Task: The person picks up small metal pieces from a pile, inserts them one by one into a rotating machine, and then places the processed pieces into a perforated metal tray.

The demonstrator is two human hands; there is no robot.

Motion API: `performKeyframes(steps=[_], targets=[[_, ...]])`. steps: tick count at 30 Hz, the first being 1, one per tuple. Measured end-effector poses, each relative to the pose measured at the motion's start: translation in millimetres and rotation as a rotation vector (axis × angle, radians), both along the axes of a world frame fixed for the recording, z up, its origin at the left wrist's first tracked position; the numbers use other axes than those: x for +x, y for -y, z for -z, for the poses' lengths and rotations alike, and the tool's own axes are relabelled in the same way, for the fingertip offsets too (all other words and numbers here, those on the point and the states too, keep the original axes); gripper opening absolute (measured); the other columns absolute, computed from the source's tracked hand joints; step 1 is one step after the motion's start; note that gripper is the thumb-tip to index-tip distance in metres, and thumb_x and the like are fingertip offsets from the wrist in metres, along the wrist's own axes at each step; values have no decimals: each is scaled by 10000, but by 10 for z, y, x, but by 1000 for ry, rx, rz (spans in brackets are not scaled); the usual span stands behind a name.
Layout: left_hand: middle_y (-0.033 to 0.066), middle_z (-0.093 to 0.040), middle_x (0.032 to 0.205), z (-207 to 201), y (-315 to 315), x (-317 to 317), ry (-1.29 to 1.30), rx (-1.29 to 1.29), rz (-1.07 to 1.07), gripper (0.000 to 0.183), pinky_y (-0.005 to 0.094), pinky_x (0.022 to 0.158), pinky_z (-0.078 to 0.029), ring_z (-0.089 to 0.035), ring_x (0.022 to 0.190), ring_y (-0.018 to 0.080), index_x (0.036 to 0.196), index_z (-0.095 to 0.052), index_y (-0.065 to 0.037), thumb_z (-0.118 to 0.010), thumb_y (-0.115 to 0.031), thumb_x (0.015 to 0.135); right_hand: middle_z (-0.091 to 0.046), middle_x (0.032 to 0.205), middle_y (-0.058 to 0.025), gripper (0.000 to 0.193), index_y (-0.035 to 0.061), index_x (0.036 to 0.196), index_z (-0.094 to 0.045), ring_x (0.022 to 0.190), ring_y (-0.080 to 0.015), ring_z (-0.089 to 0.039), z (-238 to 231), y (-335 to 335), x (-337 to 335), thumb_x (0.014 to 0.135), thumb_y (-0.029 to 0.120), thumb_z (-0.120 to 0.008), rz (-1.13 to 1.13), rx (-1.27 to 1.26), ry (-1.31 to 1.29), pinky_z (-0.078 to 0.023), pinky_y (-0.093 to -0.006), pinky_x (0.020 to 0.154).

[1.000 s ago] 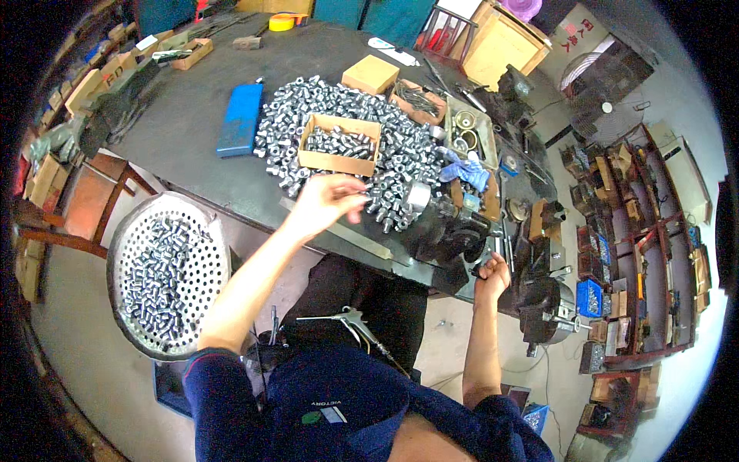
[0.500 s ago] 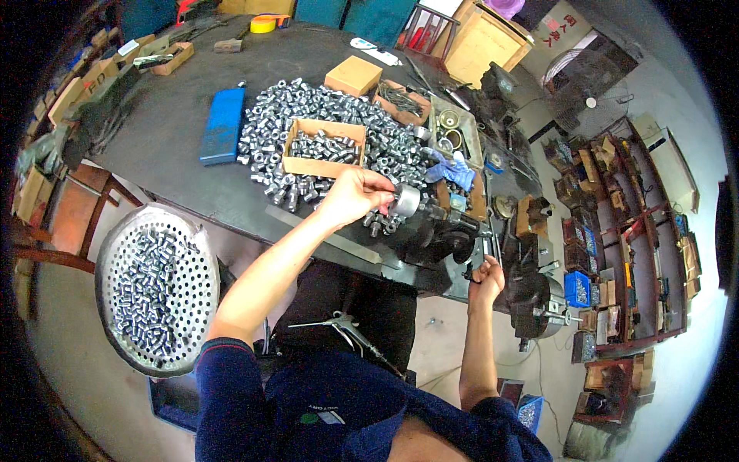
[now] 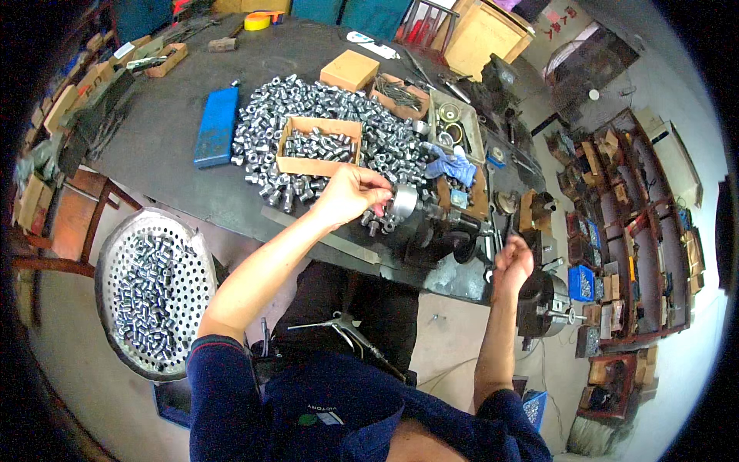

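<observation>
A round silver metal collar [image 3: 404, 202] sits at the left end of a dark machine [image 3: 443, 237] on the bench's front edge. The fingers of my left hand [image 3: 350, 199] are closed against the collar's left face; whatever is between the fingertips is hidden. My right hand [image 3: 512, 268] is above the bench's right front corner, its fingers curled and slightly blurred. A slim dark shape shows just above it, and I cannot make out what it grips. Beside that hand lies a silver wrench [image 3: 489, 252]. Behind my left hand, an open cardboard box [image 3: 319, 164] holds metal fittings.
Loose metal fittings [image 3: 265, 123] are heaped around the box, beside a blue case [image 3: 216, 127]. A blue glove [image 3: 454, 165] lies right of the heap. At lower left stands a perforated stool [image 3: 196, 285] with fittings on its seat. A dark machine head [image 3: 543, 308] is at right.
My right hand has moved right and slightly away from me, off the long silver tool by the bench corner. My left hand stays at the collar. The whole view has shifted slightly.
</observation>
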State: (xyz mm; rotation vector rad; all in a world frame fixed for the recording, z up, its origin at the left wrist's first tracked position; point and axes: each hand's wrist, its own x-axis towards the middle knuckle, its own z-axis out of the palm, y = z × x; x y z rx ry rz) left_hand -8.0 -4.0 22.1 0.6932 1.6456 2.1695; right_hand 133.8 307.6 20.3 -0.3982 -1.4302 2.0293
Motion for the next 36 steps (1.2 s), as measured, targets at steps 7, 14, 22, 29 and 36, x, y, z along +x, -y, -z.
performKeyframes(steps=[7,14,22,29,36], targets=[[61,-578,671,46,-36,23,-80,-52,-60,116,223,537,-448,-552,586,101,819,-575,42,-568,-59,763,-335,541,32,192,-22,853,-495,444,-54,-279,-62,-274,-781,790,139,-412,-13,-107,-35,-208,-183,368],[146,-487,503,40,-144,152,-386,-573,-407,356,380,487,-386,-503,493,301,604,-499,0,-467,-278,825,-551,665,-29,229,-13,768,-621,543,-109,-486,794,-234,-803,769,149,-461,271,370,208,-385,-225,480],[183,-503,561,80,-208,183,-477,-517,-480,333,425,532,-387,-519,575,359,655,-512,-8,-435,-276,836,-354,520,35,286,17,831,-512,387,-53,-270,407,-74,134,812,301,-489,-20,-65,14,-208,-192,332],[185,-496,549,102,-245,162,-440,-507,-450,339,425,512,-379,-514,561,363,640,-501,-4,-440,-274,835,-352,531,27,242,-6,850,-485,417,-46,-267,33,-13,-54,835,233,-450,-1,-8,-192,-198,-187,353],[194,-490,550,95,-182,145,-401,-485,-459,343,417,501,-374,-509,556,368,632,-499,10,-458,-271,823,-455,578,16,148,40,785,-549,441,-75,-385,851,-99,-141,762,182,-512,147,-121,179,-263,-193,356]])
